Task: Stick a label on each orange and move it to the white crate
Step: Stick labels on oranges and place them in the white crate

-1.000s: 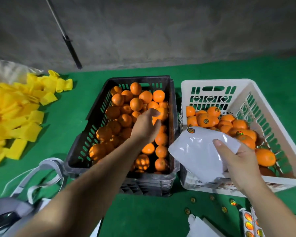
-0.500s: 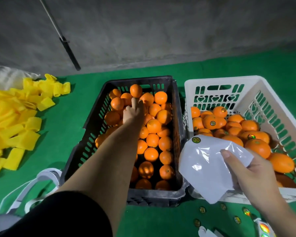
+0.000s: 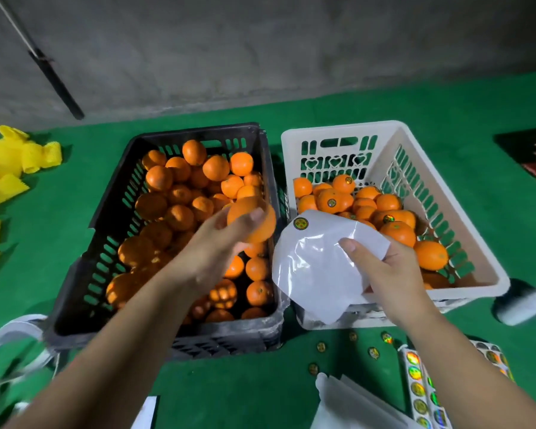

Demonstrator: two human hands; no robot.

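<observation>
My left hand [image 3: 217, 243] grips an orange [image 3: 254, 216] lifted above the right side of the black crate [image 3: 106, 212], which is full of unlabelled oranges. My right hand [image 3: 381, 274] holds a glossy white backing sheet [image 3: 313, 267] over the near left corner of the white crate [image 3: 464, 224]. One round label [image 3: 300, 223] sits at the sheet's top corner, close to the held orange. The white crate holds several oranges, some showing labels.
Loose round stickers [image 3: 347, 348] lie on the green mat in front of the crates. Sticker sheets [image 3: 421, 388] and white backing paper [image 3: 347, 400] lie at the near right. Yellow foam sleeves [image 3: 7, 168] pile up at the left. A white strap [image 3: 16, 329] lies near left.
My left hand reached to the far end of the black crate, took an orange, and has drawn it back to the right toward the label sheet. My right hand kept hold of the sheet.
</observation>
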